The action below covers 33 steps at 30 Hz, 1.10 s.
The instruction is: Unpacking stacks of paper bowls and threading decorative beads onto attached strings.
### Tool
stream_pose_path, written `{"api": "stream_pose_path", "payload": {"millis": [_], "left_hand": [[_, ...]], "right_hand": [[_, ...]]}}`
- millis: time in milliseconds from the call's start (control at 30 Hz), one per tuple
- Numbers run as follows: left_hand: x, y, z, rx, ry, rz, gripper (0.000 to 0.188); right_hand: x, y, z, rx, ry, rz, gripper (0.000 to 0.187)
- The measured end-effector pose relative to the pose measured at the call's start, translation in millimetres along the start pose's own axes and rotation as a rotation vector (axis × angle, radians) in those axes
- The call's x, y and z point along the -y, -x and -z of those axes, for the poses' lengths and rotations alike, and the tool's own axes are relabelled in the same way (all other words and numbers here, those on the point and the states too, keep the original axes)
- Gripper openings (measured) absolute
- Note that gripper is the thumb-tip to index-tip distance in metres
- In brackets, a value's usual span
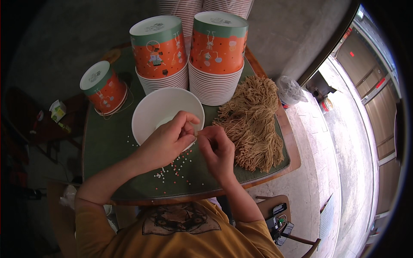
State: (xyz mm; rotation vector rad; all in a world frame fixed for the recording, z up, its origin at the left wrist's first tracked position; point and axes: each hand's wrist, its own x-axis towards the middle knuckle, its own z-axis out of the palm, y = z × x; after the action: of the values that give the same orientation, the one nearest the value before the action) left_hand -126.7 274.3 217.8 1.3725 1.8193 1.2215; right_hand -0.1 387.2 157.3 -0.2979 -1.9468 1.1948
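A white paper bucket stands on the green table with its open mouth toward me. My left hand reaches over its near rim, fingers curled and thumb pressed to the forefinger. Just right of it, my right hand is pinched at the same spot by the rim. Something small and pale shows between the fingertips, too small to name; the fingers partly hide it. Small white and orange round bits are scattered below the bucket. A thick bundle of tan cords lies right of my right hand.
Two stacks of upturned orange-and-green paper buckets rise behind the bucket. Another orange-and-green bucket with a thin cord stands at the left. A clear plastic bag sits by the right edge. A wooden chair holds small items.
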Motion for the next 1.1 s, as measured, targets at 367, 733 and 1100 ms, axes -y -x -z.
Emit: {"api": "stream_pose_path", "payload": {"millis": [367, 733, 1100], "left_hand": [[3, 0, -1, -0.1, -0.302, -0.242, 0.003], [-1, 0, -6, -0.149, -0.442, -0.397, 0.007], [8, 5, 7, -0.201, -0.96, -0.78, 0.019]], "right_hand": [[-3, 17, 1, 0.078, -0.365, -0.359, 0.005], [-4, 28, -7, 0.088, -0.278, -0.282, 0.008], [7, 43, -39, 0.021, -0.74, -0.327, 0.009]]}}
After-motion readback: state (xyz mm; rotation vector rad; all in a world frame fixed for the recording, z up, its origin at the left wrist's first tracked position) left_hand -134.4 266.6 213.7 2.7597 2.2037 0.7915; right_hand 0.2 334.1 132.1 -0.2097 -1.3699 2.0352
